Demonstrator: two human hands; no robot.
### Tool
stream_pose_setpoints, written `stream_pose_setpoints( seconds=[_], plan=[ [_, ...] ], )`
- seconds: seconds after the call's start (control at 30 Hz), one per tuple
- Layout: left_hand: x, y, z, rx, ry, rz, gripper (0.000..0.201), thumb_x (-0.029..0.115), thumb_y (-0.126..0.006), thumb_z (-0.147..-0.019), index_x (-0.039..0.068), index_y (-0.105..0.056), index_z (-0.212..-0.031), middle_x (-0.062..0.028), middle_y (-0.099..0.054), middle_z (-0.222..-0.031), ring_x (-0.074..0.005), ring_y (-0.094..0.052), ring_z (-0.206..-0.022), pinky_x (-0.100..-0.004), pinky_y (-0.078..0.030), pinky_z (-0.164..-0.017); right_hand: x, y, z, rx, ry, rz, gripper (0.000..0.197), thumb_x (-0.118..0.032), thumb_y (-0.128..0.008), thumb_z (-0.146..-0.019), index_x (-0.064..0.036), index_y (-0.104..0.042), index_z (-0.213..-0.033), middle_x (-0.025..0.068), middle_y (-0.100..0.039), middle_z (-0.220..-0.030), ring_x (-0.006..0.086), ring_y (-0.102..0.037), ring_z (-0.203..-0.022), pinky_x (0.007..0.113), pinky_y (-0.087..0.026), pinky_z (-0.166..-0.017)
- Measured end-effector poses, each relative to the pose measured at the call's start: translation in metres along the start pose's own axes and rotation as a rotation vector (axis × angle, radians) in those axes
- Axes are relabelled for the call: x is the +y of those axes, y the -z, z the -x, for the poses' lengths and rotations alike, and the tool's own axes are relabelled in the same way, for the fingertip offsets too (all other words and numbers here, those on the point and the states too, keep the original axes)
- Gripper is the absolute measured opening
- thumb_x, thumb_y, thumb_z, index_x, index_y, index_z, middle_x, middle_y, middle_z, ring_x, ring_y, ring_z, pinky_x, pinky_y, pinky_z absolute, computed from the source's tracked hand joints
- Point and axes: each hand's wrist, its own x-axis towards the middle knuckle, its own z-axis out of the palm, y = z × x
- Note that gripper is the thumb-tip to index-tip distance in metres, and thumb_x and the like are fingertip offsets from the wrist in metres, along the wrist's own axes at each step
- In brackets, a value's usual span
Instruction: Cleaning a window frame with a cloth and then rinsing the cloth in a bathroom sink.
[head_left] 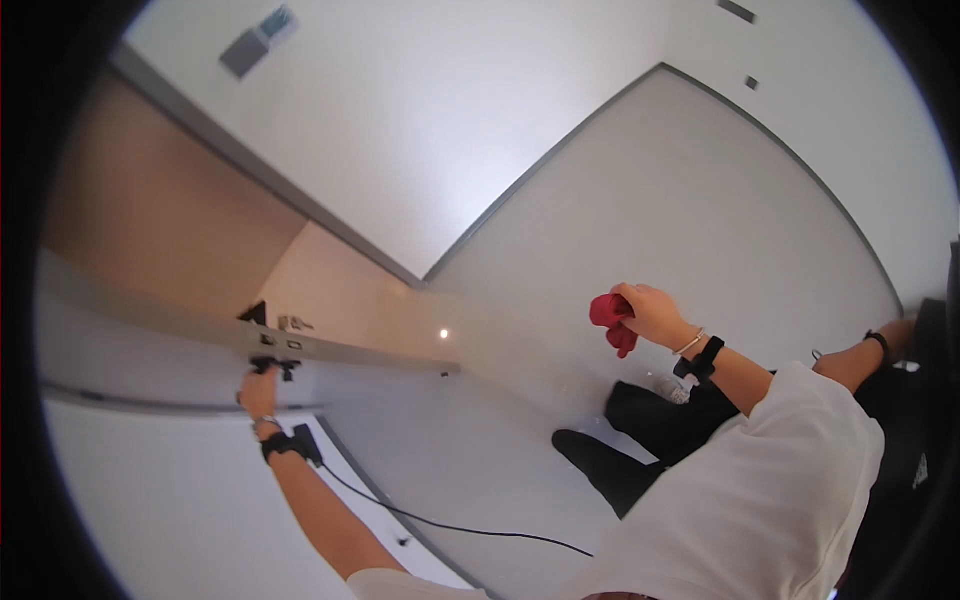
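My left hand (260,392) is closed on a black door handle (270,366), arm stretched out to the left. The door (380,354) stands ajar, its narrow edge with metal lock plates turned up toward me. On its other face a second dark handle (256,313) sticks out, beside what looks like a small metal key or lock part (296,323). Out in front of my body, my right hand (655,315) grips a crumpled red cloth (612,312), which hangs below the fingers. Both wrists wear black straps with small boxes.
Grey floor (650,190) spreads ahead, bounded by white walls (440,110) with dark skirting. Another person's arm (860,362) and dark clothing are close at my right. A clear, shiny object (668,388) lies near my dark shoes. A black cable (450,523) runs from my left wrist.
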Motion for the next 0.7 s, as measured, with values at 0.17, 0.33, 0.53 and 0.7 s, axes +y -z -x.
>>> stream_pose_setpoints(
  seconds=[0.17,0.33,0.53,0.7],
  plan=[
    [0.001,0.031,0.003,0.059,0.031,0.186,0.024,0.019,-0.058,-0.069,-0.004,-0.059,-0.070,-0.0093,-0.051,-0.052,-0.0199,-0.050,-0.051,-0.0353,-0.039,-0.052,0.059,-0.104,-0.041,-0.166,0.067,-0.139,0.036,-0.007,-0.067,-0.064,-0.0101,-0.055,-0.098,0.0092,-0.061,-0.084,0.0294,-0.059,-0.081,0.039,-0.048,-0.070],
    [0.018,0.045,0.025,-0.047,0.081,0.204,0.029,0.011,-0.060,-0.072,-0.007,-0.058,-0.094,-0.0132,-0.063,-0.073,-0.0237,-0.058,-0.065,-0.0341,-0.046,-0.062,0.105,-0.128,-0.051,-0.313,0.180,-0.095,0.034,-0.008,-0.065,-0.065,-0.0100,-0.055,-0.098,0.0091,-0.062,-0.085,0.0292,-0.060,-0.083,0.039,-0.048,-0.072],
    [0.033,0.044,0.031,-0.113,-0.063,0.095,0.030,0.011,-0.063,-0.075,-0.001,-0.058,-0.103,-0.0195,-0.063,-0.097,-0.0377,-0.057,-0.096,-0.0379,-0.045,-0.084,0.045,-0.041,-0.204,-0.474,0.309,-0.113,0.034,-0.010,-0.064,-0.068,-0.0098,-0.054,-0.100,0.0101,-0.061,-0.091,0.0300,-0.059,-0.087,0.039,-0.048,-0.074],
    [0.048,0.059,0.037,0.020,0.310,0.220,0.028,0.004,-0.057,-0.079,-0.004,-0.056,-0.106,-0.0164,-0.061,-0.104,-0.0278,-0.056,-0.099,-0.0342,-0.042,-0.089,-0.040,-0.027,-0.386,-0.373,0.422,-0.282,0.033,-0.009,-0.064,-0.068,-0.0100,-0.053,-0.100,0.0101,-0.060,-0.086,0.0308,-0.058,-0.081,0.040,-0.048,-0.069]
  ],
)
